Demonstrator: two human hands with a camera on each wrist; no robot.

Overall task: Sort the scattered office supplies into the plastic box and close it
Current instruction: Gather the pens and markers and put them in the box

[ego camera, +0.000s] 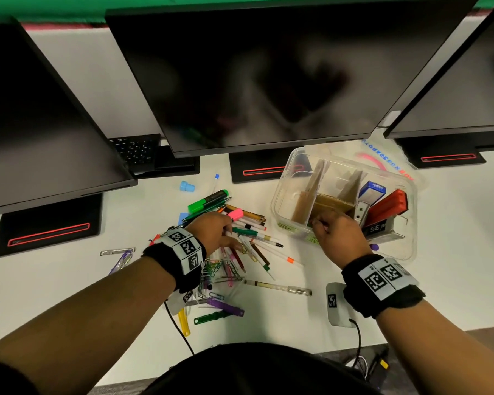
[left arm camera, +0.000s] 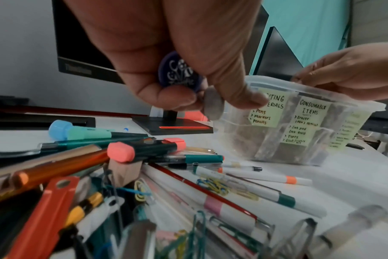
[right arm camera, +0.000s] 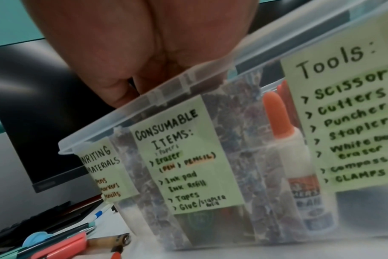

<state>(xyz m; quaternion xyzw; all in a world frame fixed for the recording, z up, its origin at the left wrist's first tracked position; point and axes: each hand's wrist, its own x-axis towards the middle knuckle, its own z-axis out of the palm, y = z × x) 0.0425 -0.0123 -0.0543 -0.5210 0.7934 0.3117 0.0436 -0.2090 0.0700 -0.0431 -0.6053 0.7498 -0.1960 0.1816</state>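
A white desk [ego camera: 454, 252] is seen below three dark monitors [ego camera: 254, 81]. Pens [ego camera: 251, 235] are heaped left of the open box [ego camera: 280, 195]. A dark round item [left arm camera: 177, 70] is pinched by the curled left hand [ego camera: 211, 232]. The box's near rim is touched by the right hand [ego camera: 338, 233]; its grip cannot be told.

Three dark monitors [ego camera: 248, 78], one clear plastic box [ego camera: 283, 195] bearing three handwritten labels [right arm camera: 184, 157], two hands [ego camera: 211, 232], and a pile of pens [ego camera: 257, 240] too tangled to be counted are shown.
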